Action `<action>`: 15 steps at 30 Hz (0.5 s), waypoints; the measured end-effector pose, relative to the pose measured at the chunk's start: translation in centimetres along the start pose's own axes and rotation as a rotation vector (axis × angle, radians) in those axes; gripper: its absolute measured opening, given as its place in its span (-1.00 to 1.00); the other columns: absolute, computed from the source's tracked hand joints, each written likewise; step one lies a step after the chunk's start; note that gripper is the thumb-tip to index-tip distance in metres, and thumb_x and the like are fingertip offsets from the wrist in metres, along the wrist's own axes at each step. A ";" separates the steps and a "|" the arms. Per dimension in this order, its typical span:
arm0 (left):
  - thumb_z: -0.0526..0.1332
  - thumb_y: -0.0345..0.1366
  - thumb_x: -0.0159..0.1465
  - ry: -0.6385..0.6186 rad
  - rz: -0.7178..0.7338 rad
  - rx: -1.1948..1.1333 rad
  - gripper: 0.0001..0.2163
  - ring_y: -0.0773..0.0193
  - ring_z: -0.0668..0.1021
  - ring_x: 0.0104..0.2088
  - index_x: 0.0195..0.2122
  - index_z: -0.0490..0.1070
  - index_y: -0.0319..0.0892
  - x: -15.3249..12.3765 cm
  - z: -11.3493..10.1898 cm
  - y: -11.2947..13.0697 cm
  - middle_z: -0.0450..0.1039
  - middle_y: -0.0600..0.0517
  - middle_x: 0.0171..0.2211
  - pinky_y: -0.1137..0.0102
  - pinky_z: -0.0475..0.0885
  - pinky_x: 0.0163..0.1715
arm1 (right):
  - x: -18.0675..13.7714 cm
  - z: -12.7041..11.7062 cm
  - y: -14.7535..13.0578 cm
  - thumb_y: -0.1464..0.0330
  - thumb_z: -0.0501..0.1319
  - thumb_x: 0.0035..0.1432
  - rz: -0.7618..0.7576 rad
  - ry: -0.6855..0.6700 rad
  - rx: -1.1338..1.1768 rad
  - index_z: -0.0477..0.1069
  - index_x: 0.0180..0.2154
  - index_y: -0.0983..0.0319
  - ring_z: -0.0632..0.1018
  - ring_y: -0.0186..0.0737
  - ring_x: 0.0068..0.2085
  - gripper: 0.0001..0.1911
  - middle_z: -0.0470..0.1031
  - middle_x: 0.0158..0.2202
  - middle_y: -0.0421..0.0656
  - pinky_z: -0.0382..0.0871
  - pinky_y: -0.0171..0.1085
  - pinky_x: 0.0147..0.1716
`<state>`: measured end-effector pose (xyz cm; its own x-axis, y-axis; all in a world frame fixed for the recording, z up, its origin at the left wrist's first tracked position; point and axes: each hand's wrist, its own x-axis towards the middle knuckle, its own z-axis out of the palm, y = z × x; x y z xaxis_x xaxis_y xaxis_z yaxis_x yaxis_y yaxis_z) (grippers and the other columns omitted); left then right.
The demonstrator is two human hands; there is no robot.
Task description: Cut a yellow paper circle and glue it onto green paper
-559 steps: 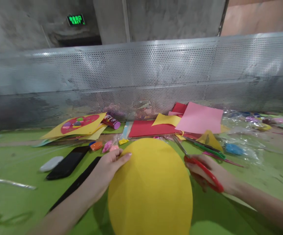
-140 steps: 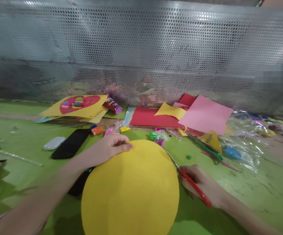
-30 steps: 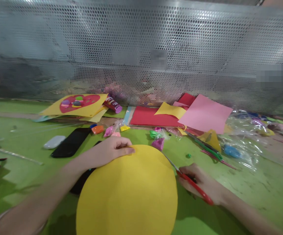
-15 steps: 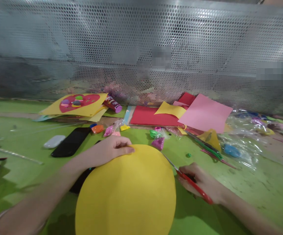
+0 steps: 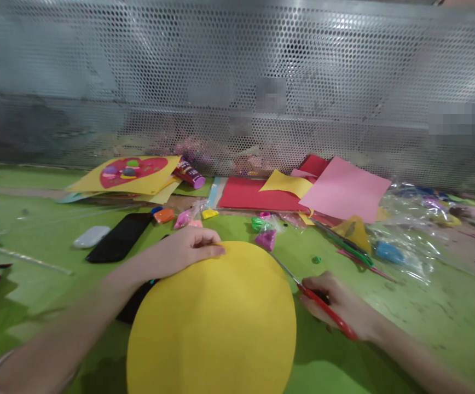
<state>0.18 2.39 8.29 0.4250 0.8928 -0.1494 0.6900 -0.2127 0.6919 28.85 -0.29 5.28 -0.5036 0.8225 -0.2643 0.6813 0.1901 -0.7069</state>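
A large rounded piece of yellow paper [image 5: 216, 323] fills the lower middle of the head view, its bottom running out of the picture. My left hand [image 5: 190, 249] pinches its top left edge between thumb and fingers. On the other side, my right hand [image 5: 334, 303] is closed round the red handles of a pair of scissors [image 5: 328, 312]. The metal blades lie along the paper's upper right edge, their tips partly hidden there. Under my left forearm a dark phone-like object [image 5: 133, 306] is partly covered.
On the green table lie a black phone [image 5: 120, 238], a white case [image 5: 92, 237], several small clay packets and green-handled scissors [image 5: 352, 249]. Behind are red paper [image 5: 241, 194], pink paper [image 5: 348, 189] and a yellow card with a heart [image 5: 159, 178]. A perforated metal panel [image 5: 204, 82] closes off the back.
Almost nothing differs. The scissors and the yellow paper's right edge have shifted very slightly; both hands keep their hold.
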 end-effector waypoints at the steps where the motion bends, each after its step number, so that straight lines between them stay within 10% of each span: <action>1: 0.04 -0.07 0.15 0.000 0.000 0.003 -0.75 0.29 0.37 -0.46 -0.45 0.34 -0.12 0.0 0.0 0.0 0.27 0.13 -0.52 0.45 0.23 -0.48 | 0.0 0.0 0.0 0.24 0.00 0.03 0.013 0.005 0.005 0.03 -0.65 0.21 0.21 -0.45 -0.69 -0.70 0.08 -0.70 -0.31 0.09 -0.44 -0.75; 15: 0.05 -0.04 0.14 0.113 0.024 -0.111 -0.73 0.33 0.33 -0.49 -0.48 0.29 -0.14 0.0 0.0 0.0 0.21 0.15 -0.55 0.48 0.20 -0.52 | -0.1 0.2 0.2 0.16 -0.03 0.09 0.046 0.060 0.120 0.08 -0.62 0.22 0.30 -0.40 -0.67 -0.65 0.09 -0.69 -0.32 0.19 -0.42 -0.71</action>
<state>0.16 2.38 8.29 0.3672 0.9285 -0.0559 0.6087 -0.1944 0.7692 28.89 -0.47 5.03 -0.4377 0.8604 -0.2611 0.6327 0.0884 -0.7694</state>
